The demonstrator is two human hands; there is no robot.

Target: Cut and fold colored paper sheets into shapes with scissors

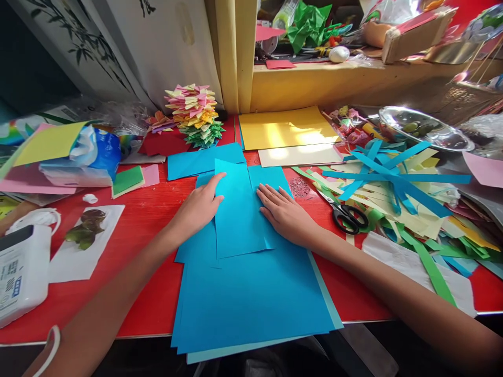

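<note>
A folded piece of blue paper lies on a stack of larger blue sheets in front of me. At its left edge rests my left hand, index finger and thumb apart on the paper; its other fingers are mostly hidden. My right hand lies flat on the blue paper's right side, fingers stretched out. Behind the hands is another folded blue piece. Black-handled scissors lie to the right of my right hand, blades partly over cut strips.
Blue, green and cream paper strips heap up at the right, near a metal bowl. Yellow sheets and a folded-paper tower stand at the back. A tissue pack and a white device are left. The red table ends near me.
</note>
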